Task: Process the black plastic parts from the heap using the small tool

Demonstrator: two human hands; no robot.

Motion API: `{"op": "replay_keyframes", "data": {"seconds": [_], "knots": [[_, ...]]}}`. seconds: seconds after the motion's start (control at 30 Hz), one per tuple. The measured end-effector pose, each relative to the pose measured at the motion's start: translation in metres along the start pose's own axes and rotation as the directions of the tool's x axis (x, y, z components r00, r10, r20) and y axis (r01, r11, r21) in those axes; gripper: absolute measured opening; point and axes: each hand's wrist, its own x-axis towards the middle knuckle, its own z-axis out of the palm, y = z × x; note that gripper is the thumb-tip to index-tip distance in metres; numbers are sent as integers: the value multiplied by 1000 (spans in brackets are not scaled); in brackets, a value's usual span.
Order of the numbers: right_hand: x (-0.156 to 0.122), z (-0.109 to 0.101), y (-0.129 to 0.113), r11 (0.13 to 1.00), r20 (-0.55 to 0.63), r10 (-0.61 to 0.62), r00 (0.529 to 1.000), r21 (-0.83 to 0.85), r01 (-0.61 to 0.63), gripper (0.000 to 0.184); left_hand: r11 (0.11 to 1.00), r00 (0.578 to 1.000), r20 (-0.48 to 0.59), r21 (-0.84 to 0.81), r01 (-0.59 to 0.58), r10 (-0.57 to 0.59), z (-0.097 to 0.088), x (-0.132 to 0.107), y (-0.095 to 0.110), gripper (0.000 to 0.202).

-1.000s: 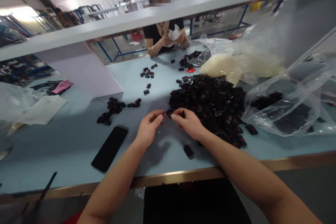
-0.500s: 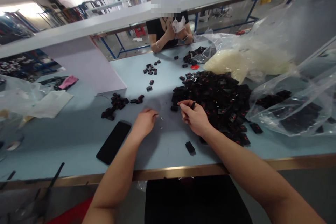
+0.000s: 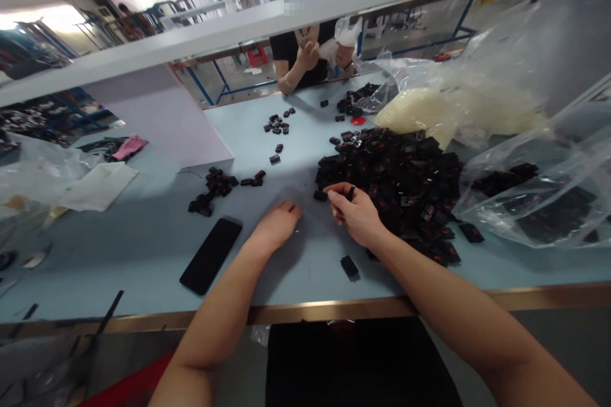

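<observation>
Pile of black pieces (image 3: 396, 172) lies on the pale blue table (image 3: 291, 286), right of the middle, and many pieces show small red marks. The right hand (image 3: 359, 213) is at the left border of this pile, with thumb and forefinger brought together; a small dark thing (image 3: 352, 192) shows at its fingers, but I cannot tell what it is, nor whether the hand grips it. Just left of these fingertips is one loose piece (image 3: 320, 195). The left hand (image 3: 277, 226) is low over the table, its fingers bent downward, near a tiny white bit (image 3: 296, 230); whether it holds something, I cannot tell. Nearer to the table edge, one single piece (image 3: 349, 266) lies apart. On the left side there are a black phone (image 3: 210, 256) and, beyond it, a small cluster of pieces (image 3: 213, 191); another group of pieces (image 3: 277, 124) is farther. At right lies a clear plastic bag (image 3: 534, 216) with black pieces visible through it. On the far side, a co-worker (image 3: 281, 48) has white crumpled material (image 3: 347, 35) at one hand.
</observation>
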Motion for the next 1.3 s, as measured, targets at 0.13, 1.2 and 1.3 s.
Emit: {"op": "replay_keyframes", "data": {"seconds": [0.13, 1.2, 1.3], "knots": [[0, -3, 2, 994, 13, -40, 999, -103, 42, 26, 996, 1000, 24, 88, 15, -17, 1, 0, 6, 15], [7, -12, 31, 324, 513, -406, 756, -693, 644, 29, -86, 868, 343, -938, 335, -359, 5, -6, 45, 21], [8, -10, 32, 354, 528, -365, 767, -684, 638, 23, 66, 875, 291, -938, 341, -387, 2, -4, 38, 26]]}}
